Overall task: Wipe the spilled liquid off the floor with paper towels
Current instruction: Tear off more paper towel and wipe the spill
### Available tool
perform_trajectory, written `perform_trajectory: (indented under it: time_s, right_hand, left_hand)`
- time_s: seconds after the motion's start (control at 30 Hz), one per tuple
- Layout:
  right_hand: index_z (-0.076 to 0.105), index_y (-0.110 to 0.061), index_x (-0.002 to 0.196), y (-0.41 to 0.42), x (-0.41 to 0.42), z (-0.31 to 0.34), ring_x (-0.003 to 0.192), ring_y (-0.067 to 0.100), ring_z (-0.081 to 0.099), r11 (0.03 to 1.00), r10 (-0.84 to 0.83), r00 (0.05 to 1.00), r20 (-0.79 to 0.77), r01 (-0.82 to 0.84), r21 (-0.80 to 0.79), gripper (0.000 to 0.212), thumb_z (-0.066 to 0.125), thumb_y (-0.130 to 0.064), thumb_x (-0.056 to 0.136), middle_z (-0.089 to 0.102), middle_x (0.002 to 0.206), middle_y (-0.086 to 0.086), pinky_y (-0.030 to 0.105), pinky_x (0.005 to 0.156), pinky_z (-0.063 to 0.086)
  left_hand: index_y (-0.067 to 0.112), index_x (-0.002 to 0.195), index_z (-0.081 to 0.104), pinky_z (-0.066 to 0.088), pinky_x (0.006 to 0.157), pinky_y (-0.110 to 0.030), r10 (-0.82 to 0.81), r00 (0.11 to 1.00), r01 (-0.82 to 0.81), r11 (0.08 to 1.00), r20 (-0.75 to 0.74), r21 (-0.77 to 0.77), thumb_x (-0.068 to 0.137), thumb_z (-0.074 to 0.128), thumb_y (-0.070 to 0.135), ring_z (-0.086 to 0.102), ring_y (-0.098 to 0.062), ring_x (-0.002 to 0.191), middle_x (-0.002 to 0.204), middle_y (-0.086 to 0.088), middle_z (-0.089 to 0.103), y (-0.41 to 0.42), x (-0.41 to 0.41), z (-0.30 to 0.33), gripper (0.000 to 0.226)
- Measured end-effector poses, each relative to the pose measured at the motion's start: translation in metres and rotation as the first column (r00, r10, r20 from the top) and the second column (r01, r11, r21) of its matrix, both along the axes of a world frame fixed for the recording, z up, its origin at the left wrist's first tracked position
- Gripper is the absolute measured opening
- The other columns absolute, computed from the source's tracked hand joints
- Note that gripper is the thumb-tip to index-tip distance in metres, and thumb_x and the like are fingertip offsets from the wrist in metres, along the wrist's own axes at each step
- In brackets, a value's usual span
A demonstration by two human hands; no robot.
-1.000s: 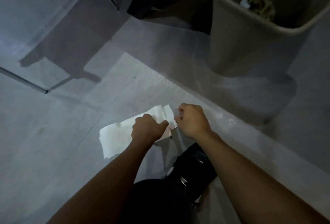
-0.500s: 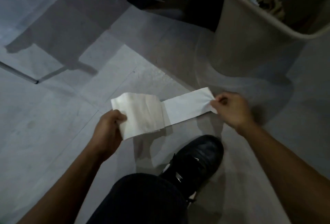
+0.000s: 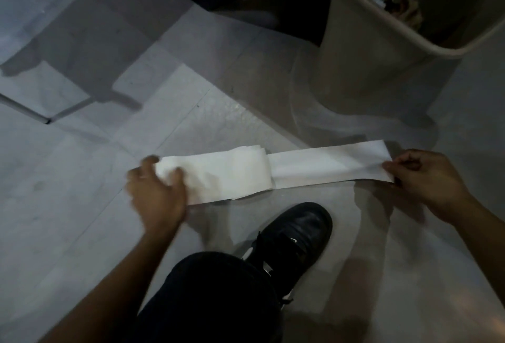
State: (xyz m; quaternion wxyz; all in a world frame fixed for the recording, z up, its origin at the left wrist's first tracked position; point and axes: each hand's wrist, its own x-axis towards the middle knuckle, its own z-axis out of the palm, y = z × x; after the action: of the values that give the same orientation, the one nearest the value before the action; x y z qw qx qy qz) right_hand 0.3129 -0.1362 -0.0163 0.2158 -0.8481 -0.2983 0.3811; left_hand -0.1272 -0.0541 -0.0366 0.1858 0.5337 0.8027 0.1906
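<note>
A long white strip of paper towel [image 3: 276, 170] stretches between my two hands above the grey floor. Its left part is folded over in thicker layers; its right part is a single thin length. My left hand [image 3: 157, 192] grips the folded left end, blurred by motion. My right hand [image 3: 429, 178] pinches the far right end between thumb and fingers. A faint wet sheen of spilled liquid [image 3: 235, 113] shows on the floor tile just beyond the towel.
A beige waste bin [image 3: 382, 50] with crumpled rubbish inside stands at the upper right. My black shoe [image 3: 295, 236] and dark trouser knee are below the towel. A thin metal furniture leg [image 3: 24, 108] crosses the floor at the left, and a dark object sits at the top centre.
Both hands have moved apart from close together, unrolling the bunched towel into a long strip. The right hand has gone further right and the left hand has shifted left.
</note>
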Motion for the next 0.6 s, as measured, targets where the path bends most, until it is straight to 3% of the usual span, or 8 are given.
perform_trajectory:
  time_s: [0.07,0.13,0.23,0.3,0.37,0.43,0.5,0.6]
  right_hand:
    - [0.072,-0.017,0.079,-0.004,0.009,0.004,0.07,0.031,0.064,0.999,-0.034,0.999,-0.016,0.034,-0.022,0.01,0.077,-0.021,0.087,0.072,0.078,0.015,0.05,0.075,0.056]
    - [0.071,-0.013,0.078,-0.007,0.016,0.008,0.075,0.033,0.063,0.998,-0.047,0.999,-0.015,0.046,-0.039,0.012,0.073,-0.016,0.089,0.07,0.087,0.021,0.048,0.075,0.055]
    - [0.071,-0.018,0.073,-0.008,0.022,0.011,0.075,0.034,0.063,0.997,-0.074,0.997,-0.017,0.074,-0.023,0.016,0.07,-0.015,0.089,0.068,0.08,0.015,0.052,0.076,0.057]
    - [0.071,-0.019,0.072,-0.006,0.021,0.011,0.079,0.039,0.066,0.995,-0.099,0.995,-0.012,0.099,-0.019,0.015,0.07,-0.017,0.087,0.068,0.079,0.014,0.057,0.078,0.058]
    - [0.071,-0.016,0.072,-0.006,0.023,0.01,0.082,0.041,0.067,0.992,-0.125,0.992,-0.008,0.125,-0.028,0.014,0.071,-0.018,0.086,0.069,0.08,0.016,0.06,0.078,0.058]
    - [0.071,-0.015,0.073,-0.005,0.025,0.008,0.083,0.042,0.068,0.988,-0.154,0.988,-0.007,0.153,-0.031,0.014,0.072,-0.02,0.085,0.07,0.081,0.015,0.06,0.079,0.058]
    - [0.07,-0.013,0.072,-0.003,0.028,0.009,0.084,0.042,0.067,0.979,-0.202,0.979,0.0,0.202,-0.041,0.016,0.072,-0.021,0.086,0.069,0.082,0.016,0.059,0.081,0.058]
    - [0.07,-0.011,0.072,-0.006,0.035,0.011,0.08,0.037,0.063,0.952,-0.304,0.953,0.007,0.304,-0.036,0.016,0.073,-0.019,0.086,0.066,0.086,0.019,0.054,0.08,0.059]
  left_hand:
    - [0.026,0.139,0.044,0.047,0.097,-0.047,-0.209,0.967,0.224,0.97,0.143,-0.096,0.084,0.062,0.06,0.052,-0.037,0.116,0.129,-0.017,0.046,-0.007,0.058,0.007,0.067]
    - [0.037,0.152,0.023,0.049,0.1,-0.049,-0.38,0.909,0.415,0.86,0.171,-0.295,0.08,0.065,0.072,0.046,-0.034,0.124,0.14,-0.013,0.036,-0.006,0.116,0.009,0.091]
    - [0.043,0.158,-0.003,0.05,0.096,-0.051,-0.505,0.855,0.495,0.721,0.122,-0.485,0.083,0.07,0.063,0.049,-0.04,0.128,0.151,-0.017,0.032,0.013,0.159,0.0,0.107]
    - [0.039,0.16,-0.005,0.053,0.087,-0.044,-0.476,0.87,0.473,0.73,0.129,-0.493,0.089,0.074,0.039,0.059,-0.038,0.116,0.143,-0.018,0.047,0.024,0.158,-0.008,0.107]
    - [0.033,0.162,0.001,0.054,0.088,-0.042,-0.387,0.896,0.445,0.785,0.219,-0.431,0.089,0.075,0.02,0.063,-0.037,0.11,0.135,-0.019,0.055,0.032,0.147,-0.007,0.104]
    - [0.031,0.16,0.015,0.056,0.088,-0.042,-0.268,0.901,0.39,0.846,0.341,-0.364,0.087,0.074,0.011,0.065,-0.034,0.104,0.129,-0.018,0.06,0.042,0.121,-0.004,0.095]
    - [0.035,0.153,0.027,0.056,0.074,-0.038,-0.182,0.89,0.335,0.883,0.417,-0.329,0.086,0.071,0.007,0.065,-0.029,0.091,0.119,-0.016,0.063,0.053,0.08,-0.003,0.086]
    - [0.036,0.147,0.037,0.052,0.063,-0.039,0.016,0.843,0.222,0.9,0.537,-0.376,0.085,0.064,-0.006,0.063,-0.032,0.078,0.114,-0.026,0.063,0.06,0.003,-0.002,0.079]
